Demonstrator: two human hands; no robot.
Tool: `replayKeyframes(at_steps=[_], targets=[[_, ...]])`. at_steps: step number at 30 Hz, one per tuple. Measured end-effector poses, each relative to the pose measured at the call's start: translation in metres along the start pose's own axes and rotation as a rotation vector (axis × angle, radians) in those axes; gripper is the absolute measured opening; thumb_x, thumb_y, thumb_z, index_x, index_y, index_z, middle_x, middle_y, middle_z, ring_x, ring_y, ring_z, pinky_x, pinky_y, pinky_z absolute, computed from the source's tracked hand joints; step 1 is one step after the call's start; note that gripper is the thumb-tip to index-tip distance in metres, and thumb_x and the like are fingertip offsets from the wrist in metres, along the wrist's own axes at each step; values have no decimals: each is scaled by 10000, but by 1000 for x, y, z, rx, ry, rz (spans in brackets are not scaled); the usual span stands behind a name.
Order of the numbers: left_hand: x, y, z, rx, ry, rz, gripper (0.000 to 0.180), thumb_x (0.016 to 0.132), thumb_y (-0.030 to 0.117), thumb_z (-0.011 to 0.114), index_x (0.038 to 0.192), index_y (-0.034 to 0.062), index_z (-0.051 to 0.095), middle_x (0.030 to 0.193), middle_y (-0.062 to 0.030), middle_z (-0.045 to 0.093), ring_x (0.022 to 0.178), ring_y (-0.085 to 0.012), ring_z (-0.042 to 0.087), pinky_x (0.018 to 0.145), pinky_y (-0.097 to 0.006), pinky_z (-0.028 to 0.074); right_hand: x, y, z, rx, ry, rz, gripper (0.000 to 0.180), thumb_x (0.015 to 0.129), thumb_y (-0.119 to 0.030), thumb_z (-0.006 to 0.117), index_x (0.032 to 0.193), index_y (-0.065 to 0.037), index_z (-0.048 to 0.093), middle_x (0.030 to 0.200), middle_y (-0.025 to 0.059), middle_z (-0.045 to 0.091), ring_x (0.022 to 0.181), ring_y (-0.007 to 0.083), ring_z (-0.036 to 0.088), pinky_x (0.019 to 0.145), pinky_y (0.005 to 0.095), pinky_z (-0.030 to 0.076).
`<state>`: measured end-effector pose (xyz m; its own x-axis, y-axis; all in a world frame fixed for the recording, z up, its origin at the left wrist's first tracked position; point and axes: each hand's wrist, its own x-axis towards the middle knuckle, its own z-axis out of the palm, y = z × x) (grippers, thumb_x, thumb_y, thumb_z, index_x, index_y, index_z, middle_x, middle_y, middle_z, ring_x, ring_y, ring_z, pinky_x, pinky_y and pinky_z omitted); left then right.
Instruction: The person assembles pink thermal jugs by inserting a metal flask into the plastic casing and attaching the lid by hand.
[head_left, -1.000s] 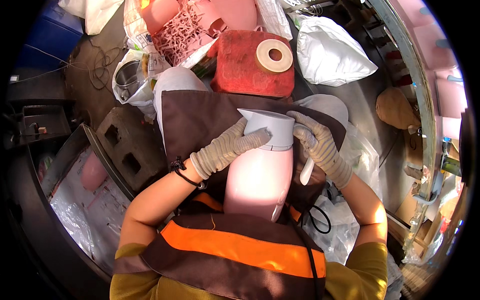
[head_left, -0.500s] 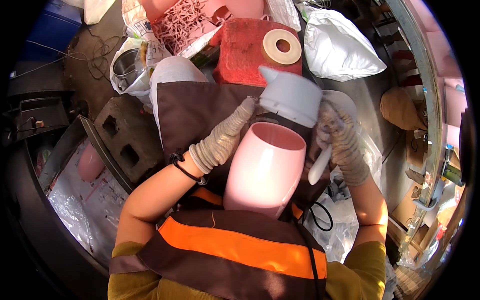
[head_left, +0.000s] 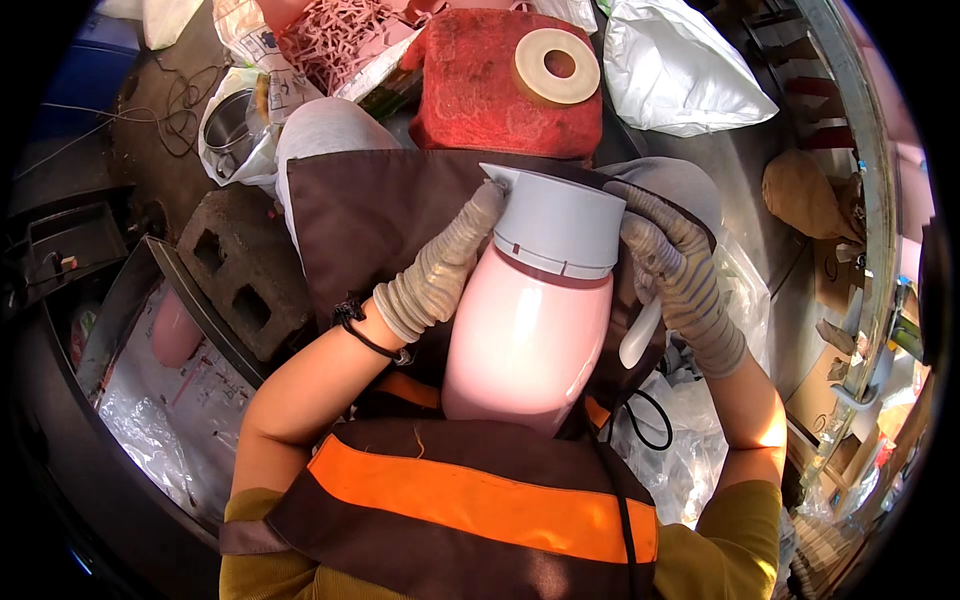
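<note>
A glossy pink jug body [head_left: 525,345] stands tilted in my lap against the dark apron. The grey spouted jug top [head_left: 560,225] sits at its rim, with only a narrow dark band showing between them. My left hand [head_left: 445,265], in a striped knit glove, grips the top by its spout side. On the opposite side my right hand [head_left: 685,270], gloved alike, has its fingers curled about the top near the grey handle [head_left: 640,335], which hangs down beside the jug. Both palms' inner sides are hidden.
Ahead stands a red cloth-covered block [head_left: 500,100] with a cream tape roll [head_left: 557,66] on it. A white sack [head_left: 680,75] lies to its right, pink shredded strips [head_left: 345,45] to its left. At left are a concrete block [head_left: 240,270] and a metal pot [head_left: 230,125] in a bag.
The grey top has come down from above the pink jug body onto its rim, both hands moving with it. The view has shifted slightly.
</note>
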<state>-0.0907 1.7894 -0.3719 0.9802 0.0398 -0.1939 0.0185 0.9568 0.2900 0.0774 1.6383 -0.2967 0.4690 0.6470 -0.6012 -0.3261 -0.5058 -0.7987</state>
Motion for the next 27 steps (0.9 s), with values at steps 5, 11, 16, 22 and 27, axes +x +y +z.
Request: replayKeyframes(at_steps=[5, 11, 16, 22, 27], targets=[[-5, 1, 1, 82, 37, -13, 555, 1030, 428, 420, 1395, 10, 453, 1366, -92, 534, 1255, -179, 505, 1088, -325, 383, 3, 1, -3, 31, -61, -33, 410, 931, -233, 639, 1267, -3, 592, 877, -36, 656, 521, -16, 402, 464, 148, 306], [-2, 1, -4, 7, 27, -42, 588, 1004, 447, 471, 1414, 27, 435, 1405, -101, 505, 1290, -199, 478, 1115, -354, 353, 3, -3, -11, 17, -46, -65, 415, 923, -252, 656, 1251, -2, 613, 823, -53, 630, 537, -15, 404, 478, 145, 308], [1, 0, -6, 39, 29, -45, 646, 986, 488, 484, 1439, 35, 401, 1447, -111, 466, 1327, -220, 446, 1142, -379, 324, 7, -5, -12, -35, -23, -44, 415, 924, -266, 654, 1250, -12, 619, 698, -72, 570, 491, -12, 393, 450, 159, 292], [0, -2, -2, -56, 40, -34, 562, 1022, 451, 432, 1385, 25, 475, 1347, -77, 555, 1232, -163, 521, 1077, -310, 394, 8, -1, -13, 13, -17, -14, 429, 926, -279, 649, 1264, -17, 610, 677, -78, 556, 482, -18, 387, 440, 159, 281], [1, -1, 2, -68, 37, -30, 573, 1021, 456, 431, 1389, 18, 469, 1356, -91, 548, 1241, -179, 518, 1080, -318, 393, 9, -2, -16, -8, -78, -25, 433, 927, -277, 648, 1266, -12, 606, 795, -45, 613, 605, -10, 462, 541, 151, 343]])
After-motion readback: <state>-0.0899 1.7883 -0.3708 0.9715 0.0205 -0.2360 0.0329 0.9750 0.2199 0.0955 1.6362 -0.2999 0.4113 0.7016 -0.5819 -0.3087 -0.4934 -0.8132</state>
